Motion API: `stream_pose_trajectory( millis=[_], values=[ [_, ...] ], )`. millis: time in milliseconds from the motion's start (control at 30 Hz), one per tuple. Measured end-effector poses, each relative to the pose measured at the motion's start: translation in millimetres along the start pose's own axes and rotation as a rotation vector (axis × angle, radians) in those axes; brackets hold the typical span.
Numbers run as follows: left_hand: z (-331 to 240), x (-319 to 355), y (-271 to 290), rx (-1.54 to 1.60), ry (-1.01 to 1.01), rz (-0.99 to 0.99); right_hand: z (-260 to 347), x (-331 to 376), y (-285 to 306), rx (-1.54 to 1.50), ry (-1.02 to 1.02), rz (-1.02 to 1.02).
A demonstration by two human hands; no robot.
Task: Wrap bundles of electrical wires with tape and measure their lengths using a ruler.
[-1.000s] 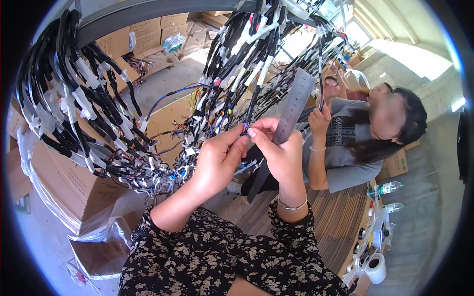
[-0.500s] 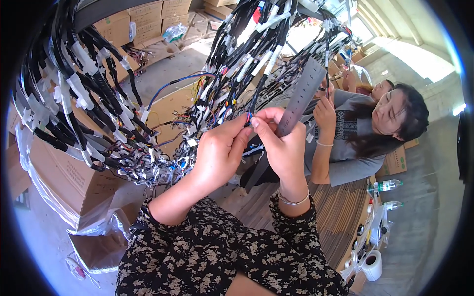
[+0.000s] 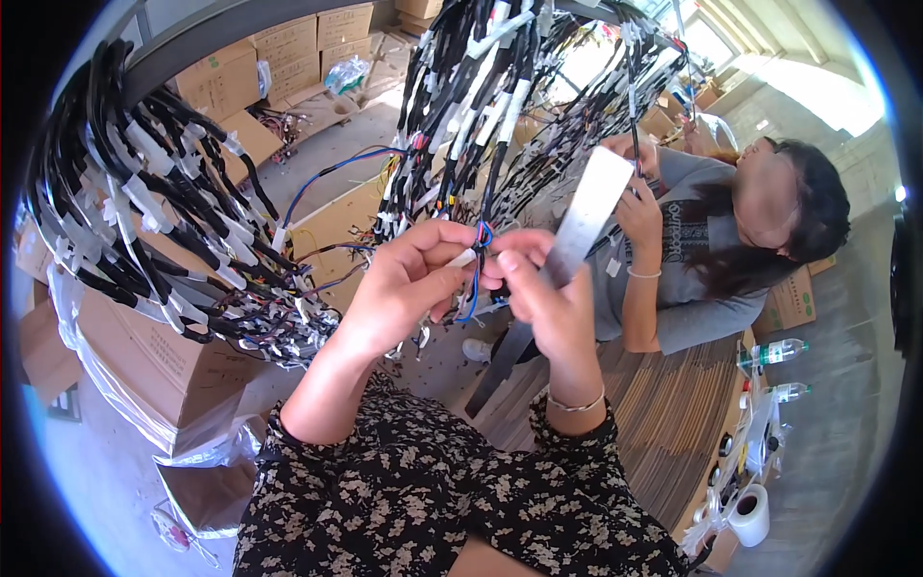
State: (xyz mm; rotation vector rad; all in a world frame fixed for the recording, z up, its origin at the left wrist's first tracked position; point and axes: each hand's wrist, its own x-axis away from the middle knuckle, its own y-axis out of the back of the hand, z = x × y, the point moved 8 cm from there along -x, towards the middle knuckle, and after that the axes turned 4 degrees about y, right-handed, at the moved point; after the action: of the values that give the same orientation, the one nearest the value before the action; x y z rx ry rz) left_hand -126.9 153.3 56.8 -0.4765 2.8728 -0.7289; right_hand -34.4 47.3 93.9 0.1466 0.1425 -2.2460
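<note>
Both my hands are raised at the lower end of a black-taped wire harness branch. Its loose blue, red and dark wires pass between my fingertips. My left hand pinches the wires and a small white piece, perhaps a connector or tape. My right hand is closed, with its fingertips at the same wires. A long steel ruler is tucked in my right hand, slanting up to the right. Its dark lower part shows below the hand. A blue wire hangs below my fingers.
Several harnesses hang from a rail at left and ahead. A co-worker stands at right, hands on another harness. Stacked flat cardboard lies at lower right, beside bottles and a white roll. A carton stands at left.
My hands have moved slightly apart, and more of the wires and a white piece show between them. The ruler has turned, its face now bright. The co-worker has shifted a little.
</note>
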Motion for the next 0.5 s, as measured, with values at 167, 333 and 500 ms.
stream_pose_trajectory(
  millis=[167, 333, 500],
  values=[
    [-9, 7, -7, -0.161, -0.123, -0.104, -22, 13, 4, 0.121, 0.094, 0.055],
    [-12, 7, -19, -0.748, -0.186, -0.34, -19, 29, 17, 0.159, 0.152, 0.013],
    [-7, 8, -21, -1.111, -0.383, -0.553, -15, 41, 30, 0.393, 0.255, -0.001]
  ],
)
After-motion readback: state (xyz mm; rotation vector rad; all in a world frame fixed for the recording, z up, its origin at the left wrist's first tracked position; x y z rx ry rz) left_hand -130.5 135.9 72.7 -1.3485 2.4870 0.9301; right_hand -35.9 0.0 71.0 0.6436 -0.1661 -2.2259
